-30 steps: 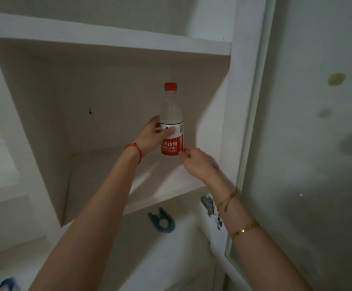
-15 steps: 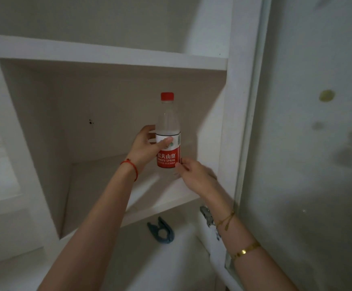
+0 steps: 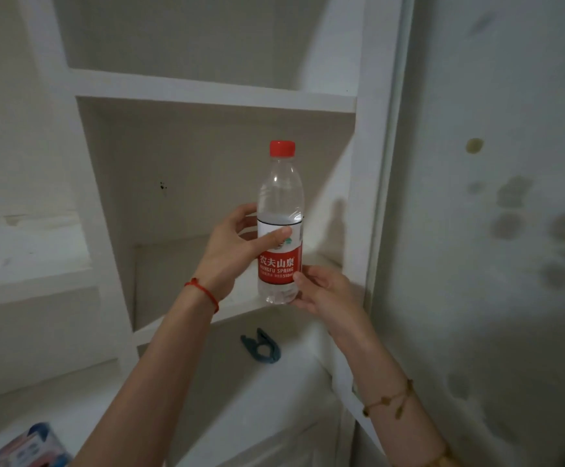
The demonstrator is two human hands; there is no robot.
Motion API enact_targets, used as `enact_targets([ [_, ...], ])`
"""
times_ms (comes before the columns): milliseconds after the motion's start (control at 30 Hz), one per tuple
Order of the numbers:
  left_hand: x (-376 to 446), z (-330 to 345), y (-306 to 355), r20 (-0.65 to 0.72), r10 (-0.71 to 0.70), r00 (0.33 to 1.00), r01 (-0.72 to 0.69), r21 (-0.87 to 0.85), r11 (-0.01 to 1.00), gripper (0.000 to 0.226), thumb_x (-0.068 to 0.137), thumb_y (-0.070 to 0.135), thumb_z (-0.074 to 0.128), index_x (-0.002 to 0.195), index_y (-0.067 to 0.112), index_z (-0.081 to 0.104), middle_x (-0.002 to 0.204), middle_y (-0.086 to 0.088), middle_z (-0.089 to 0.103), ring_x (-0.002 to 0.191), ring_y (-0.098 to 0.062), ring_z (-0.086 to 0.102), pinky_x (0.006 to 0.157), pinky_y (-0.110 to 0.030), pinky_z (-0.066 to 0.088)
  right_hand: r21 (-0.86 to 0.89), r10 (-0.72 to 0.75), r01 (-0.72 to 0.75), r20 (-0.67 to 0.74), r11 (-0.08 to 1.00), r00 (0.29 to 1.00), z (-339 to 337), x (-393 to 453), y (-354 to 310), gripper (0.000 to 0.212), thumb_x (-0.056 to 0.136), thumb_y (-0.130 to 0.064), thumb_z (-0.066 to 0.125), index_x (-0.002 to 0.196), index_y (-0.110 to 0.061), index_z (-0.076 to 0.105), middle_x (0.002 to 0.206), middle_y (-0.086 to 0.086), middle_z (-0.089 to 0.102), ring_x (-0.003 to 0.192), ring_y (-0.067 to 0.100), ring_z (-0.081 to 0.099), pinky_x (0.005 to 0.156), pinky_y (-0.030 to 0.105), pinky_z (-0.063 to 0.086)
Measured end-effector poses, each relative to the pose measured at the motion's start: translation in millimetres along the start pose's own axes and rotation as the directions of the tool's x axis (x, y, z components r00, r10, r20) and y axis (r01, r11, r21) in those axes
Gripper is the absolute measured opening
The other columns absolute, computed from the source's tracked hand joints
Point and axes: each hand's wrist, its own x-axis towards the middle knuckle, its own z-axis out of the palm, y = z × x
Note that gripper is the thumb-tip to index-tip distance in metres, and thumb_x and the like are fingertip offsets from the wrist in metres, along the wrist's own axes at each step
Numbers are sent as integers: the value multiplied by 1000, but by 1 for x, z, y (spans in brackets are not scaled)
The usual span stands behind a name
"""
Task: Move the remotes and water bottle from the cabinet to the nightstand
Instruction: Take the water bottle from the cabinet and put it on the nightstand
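The water bottle (image 3: 279,227) has come forward from deep in the cabinet (image 3: 213,96) to the shelf's front edge, upright, left hand (image 3: 234,251) wrapped round it, right hand (image 3: 325,291) cupping its base; lift-out looks underway

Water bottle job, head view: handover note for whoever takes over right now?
Left hand: wrapped around the water bottle at its label, thumb across the front.
Right hand: fingers against the bottle's lower right side, steadying its base.
Bottle: upright, red cap on, partly full, at the front of the cabinet shelf; whether it is lifted clear cannot be told.
Remotes and nightstand: not in view.
Done: bottle grasped.
Left: carry it to the nightstand; find the remotes if they are not moved yet.
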Motion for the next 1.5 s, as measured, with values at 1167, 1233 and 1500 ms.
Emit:
enact_targets([
  [1167,-365,-29,-27,-579,-267,770,324,-6,946,57,73,21,79,127,22,65,122,8,71,106,-12,71,89,-29,58,-123,542,-631,651,766,531,64,-219,129,24,89,0,63,113,5,66,110,18,72,95,23,71,92,35,56],
  [1233,-393,-30,-22,-640,-271,719,341,-15,940,59,71,24,79,129,21,64,124,7,70,107,-11,70,88,-28,57,-184,556,-627,685,757,470,76,-236,135,19,90,3,61,108,3,68,110,18,72,95,23,71,86,31,57],
  [1500,-499,-41,-4,-834,-286,471,412,-78,908,57,70,26,78,126,25,65,119,9,72,108,-7,69,88,-27,57,-382,542,-532,820,756,182,134,-307,145,29,92,1,58,121,4,63,116,16,71,105,25,69,96,36,54],
])
